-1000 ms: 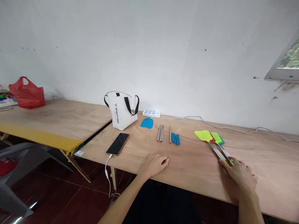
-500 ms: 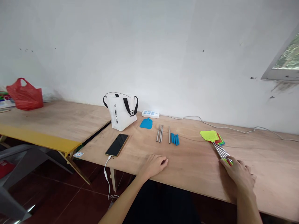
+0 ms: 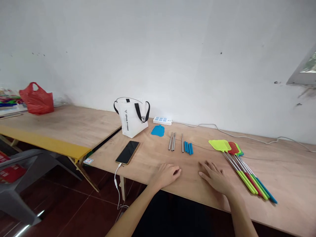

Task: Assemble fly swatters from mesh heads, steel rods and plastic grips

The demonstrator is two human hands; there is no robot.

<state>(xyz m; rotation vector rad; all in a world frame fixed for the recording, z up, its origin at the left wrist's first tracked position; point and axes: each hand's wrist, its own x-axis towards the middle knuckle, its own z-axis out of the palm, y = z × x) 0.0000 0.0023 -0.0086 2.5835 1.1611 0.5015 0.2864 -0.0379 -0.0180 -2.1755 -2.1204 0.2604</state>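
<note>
My left hand (image 3: 166, 176) rests on the table near its front edge, fingers loosely curled together around nothing visible. My right hand (image 3: 216, 177) lies palm down with its fingers spread, holding nothing. To its right is a fanned stack of fly swatters (image 3: 247, 172) with yellow-green, red, green and blue parts, their handles pointing towards me. Beyond my hands lie several metal tubes (image 3: 173, 141), one of them apart, beside several blue handle sleeves (image 3: 188, 147). A loose blue swatter head (image 3: 158, 130) lies farther back.
A phone (image 3: 127, 152) with a white charging cable lies at the left. Behind it stands a white bag (image 3: 132, 120) with black straps. A power strip (image 3: 162, 120) sits by the wall, its cord running right. Another table (image 3: 74, 123) at the left carries a red plastic bag (image 3: 39, 100).
My right hand has let go of the swatters and moved left, opening flat on the table. The swatter handles now show. My left hand stays in place; the view has shifted slightly.
</note>
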